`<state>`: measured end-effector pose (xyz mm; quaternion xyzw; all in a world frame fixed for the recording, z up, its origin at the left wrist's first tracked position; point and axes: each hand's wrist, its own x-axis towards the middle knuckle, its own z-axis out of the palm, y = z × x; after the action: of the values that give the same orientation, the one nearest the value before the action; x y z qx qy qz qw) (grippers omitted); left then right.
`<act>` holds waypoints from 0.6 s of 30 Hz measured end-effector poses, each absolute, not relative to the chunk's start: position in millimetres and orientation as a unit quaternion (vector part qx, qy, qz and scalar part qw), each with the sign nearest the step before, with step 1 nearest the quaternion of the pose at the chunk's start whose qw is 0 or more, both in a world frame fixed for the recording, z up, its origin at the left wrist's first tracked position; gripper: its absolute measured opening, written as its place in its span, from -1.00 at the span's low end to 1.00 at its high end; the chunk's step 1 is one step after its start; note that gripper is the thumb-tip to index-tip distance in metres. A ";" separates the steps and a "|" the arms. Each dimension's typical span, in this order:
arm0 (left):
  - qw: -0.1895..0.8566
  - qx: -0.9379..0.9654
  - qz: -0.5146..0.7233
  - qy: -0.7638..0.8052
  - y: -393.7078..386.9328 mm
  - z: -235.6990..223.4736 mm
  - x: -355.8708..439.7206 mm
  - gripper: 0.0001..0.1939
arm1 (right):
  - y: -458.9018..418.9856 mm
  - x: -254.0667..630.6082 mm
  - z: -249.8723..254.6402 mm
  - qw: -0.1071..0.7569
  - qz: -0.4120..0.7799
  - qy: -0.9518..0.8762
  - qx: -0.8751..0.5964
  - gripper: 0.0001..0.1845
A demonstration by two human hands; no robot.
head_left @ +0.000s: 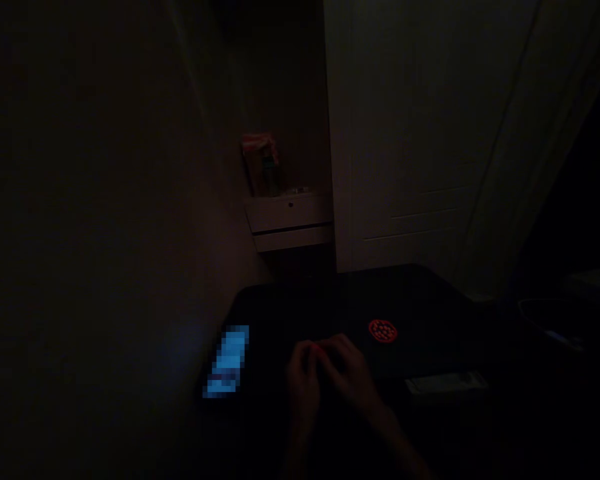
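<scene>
My left hand (303, 371) and my right hand (348, 368) meet above a dark table (290, 307). Their fingertips are pressed together around a small red thing (319, 351), too dim and too covered to name. Just beyond my right hand, a round thing with a red rim and several small red pieces inside (383, 331) lies on the table. Off to the left of my left hand is a lit blue screen, phone-shaped and pixelated (227, 363).
The room is very dark. A pale drawer unit (290, 217) stands at the back, with a bag-like striped item (259, 143) on top. A light panel or door (405, 133) rises behind the table. A pale flat item (447, 383) is at the table's near right edge.
</scene>
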<state>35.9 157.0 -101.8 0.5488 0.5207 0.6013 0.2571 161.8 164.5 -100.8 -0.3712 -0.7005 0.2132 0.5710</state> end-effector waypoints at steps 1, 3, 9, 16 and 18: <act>0.258 0.547 0.604 0.519 157.4 -102.3 35.5 -0.51 | 164.1 161.9 -100.1 0.568 0.219 -0.703 -0.368 -0.85; 0.268 0.541 0.610 0.513 158.2 -103.1 35.1 -0.53 | 163.9 162.2 -99.8 0.571 0.226 -0.702 -0.361 -0.84; 0.302 0.529 0.619 0.495 159.0 -105.1 36.7 -0.59 | 166.5 163.3 -106.6 0.601 0.217 -0.679 -0.363 -0.84; 0.362 0.513 0.624 0.466 160.8 -107.5 38.5 -0.58 | 170.1 164.7 -111.6 0.607 0.198 -0.675 -0.369 -0.80; 0.359 0.515 0.621 0.470 161.0 -107.6 38.9 -0.60 | 170.7 164.8 -111.3 0.611 0.195 -0.671 -0.372 -0.80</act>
<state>38.9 161.0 -107.6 0.5147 0.4702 0.6206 0.3590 164.8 170.7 -111.3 -0.3721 -0.6711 0.1949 0.6108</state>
